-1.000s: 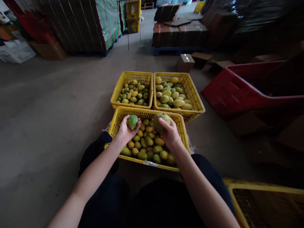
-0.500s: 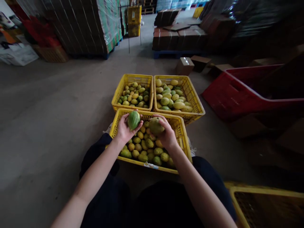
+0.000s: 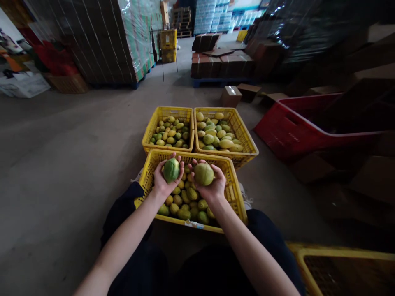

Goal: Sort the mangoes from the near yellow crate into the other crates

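Note:
In the head view, my left hand (image 3: 163, 179) cradles a dark green, faintly ribbed fruit (image 3: 171, 170), palm up and fingers curled round it. Level with it on the right, an olive-green rounded fruit (image 3: 204, 174) rests in the upturned palm of my right hand (image 3: 215, 185), its fingers bent about the sides. Both hands are held over a yellow plastic crate (image 3: 235, 197) between my legs. Inside it lie several yellow and green fruits (image 3: 191, 194), partly covered by my hands. The exact kind of fruit is unclear.
Behind stand two more yellow crates: the left crate (image 3: 145, 137) holds smaller fruits, the right crate (image 3: 247, 139) larger ones. A red bin (image 3: 286, 127) and cardboard boxes lie to the right. Another yellow crate (image 3: 311, 279) is at lower right. Wrapped pallets (image 3: 101, 45) stand farther back.
My right hand has turned palm up, and the olive-green fruit now sits in the palm with its rounded face showing. The green fruit has turned slightly in my left hand. The view has tilted up.

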The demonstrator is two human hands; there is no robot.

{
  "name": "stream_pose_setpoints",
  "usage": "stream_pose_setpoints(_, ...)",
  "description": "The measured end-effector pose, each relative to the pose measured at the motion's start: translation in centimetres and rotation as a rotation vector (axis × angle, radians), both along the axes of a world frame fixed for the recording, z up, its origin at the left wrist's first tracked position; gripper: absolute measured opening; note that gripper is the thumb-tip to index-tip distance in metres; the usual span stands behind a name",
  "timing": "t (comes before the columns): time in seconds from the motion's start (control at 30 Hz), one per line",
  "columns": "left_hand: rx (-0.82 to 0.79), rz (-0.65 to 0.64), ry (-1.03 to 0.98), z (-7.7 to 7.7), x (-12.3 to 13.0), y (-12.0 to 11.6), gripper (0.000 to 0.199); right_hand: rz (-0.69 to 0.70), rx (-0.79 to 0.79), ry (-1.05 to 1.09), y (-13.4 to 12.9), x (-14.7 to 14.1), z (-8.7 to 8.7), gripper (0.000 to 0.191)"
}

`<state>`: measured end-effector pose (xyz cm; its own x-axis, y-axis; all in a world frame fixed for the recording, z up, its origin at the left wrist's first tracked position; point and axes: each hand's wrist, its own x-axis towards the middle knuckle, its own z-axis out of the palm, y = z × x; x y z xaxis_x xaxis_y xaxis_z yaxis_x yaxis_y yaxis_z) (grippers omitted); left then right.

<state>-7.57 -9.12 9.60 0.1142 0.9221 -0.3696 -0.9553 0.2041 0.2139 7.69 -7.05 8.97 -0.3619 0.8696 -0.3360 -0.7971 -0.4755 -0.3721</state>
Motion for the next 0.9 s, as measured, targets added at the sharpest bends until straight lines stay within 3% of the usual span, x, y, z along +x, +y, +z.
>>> stream_pose_setpoints(0.23,0.021,-0.049,0.047,-0.1,0.3,0.0,0.038,-0.013,-0.119,0.022,0.2,-0.5,-0.8,0.016)
stream_pose_setpoints(0.9,-0.024,-0.058,0.001,-0.3,0.3,0.0,0.034,0.034,-0.072,0.021,0.2,-0.5,-1.4,0.016)
